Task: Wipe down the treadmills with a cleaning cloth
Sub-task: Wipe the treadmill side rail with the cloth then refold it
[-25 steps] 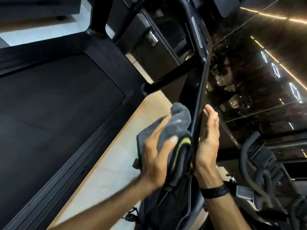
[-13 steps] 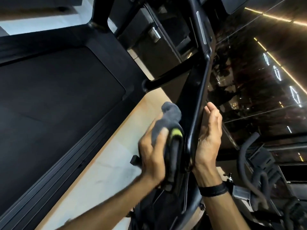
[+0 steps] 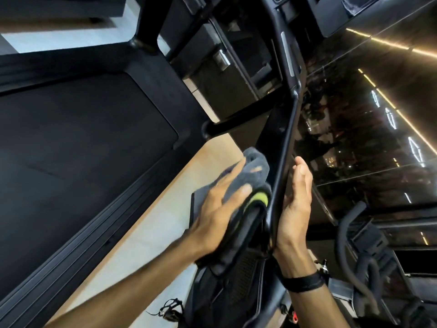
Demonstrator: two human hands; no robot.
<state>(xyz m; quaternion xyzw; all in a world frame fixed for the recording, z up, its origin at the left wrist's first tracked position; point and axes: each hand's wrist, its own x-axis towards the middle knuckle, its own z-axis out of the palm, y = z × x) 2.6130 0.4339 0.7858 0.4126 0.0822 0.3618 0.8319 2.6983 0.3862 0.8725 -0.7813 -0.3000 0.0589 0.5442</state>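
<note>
A black slanted upright [image 3: 285,147] of a treadmill runs down the middle of the view. My left hand [image 3: 220,209] presses a grey cleaning cloth [image 3: 253,178] with a yellow-green edge flat against the upright's left face. My right hand [image 3: 295,204] lies flat and open against the upright's right side, fingers pointing up, a black band on the wrist. The treadmill's black belt [image 3: 78,147] and its ribbed side rail [image 3: 78,237] fill the left half of the view.
A strip of light floor [image 3: 146,230] runs between the treadmill deck and the upright. A black handlebar [image 3: 227,125] sticks out left from the upright. Dark glass with light reflections [image 3: 366,129] is at the right. More gym equipment with curved padded bars [image 3: 354,256] stands at the lower right.
My left hand slid the cloth up the upright and back down a little, with the fingers spreading flatter over it. My right hand has stayed against the other side.
</note>
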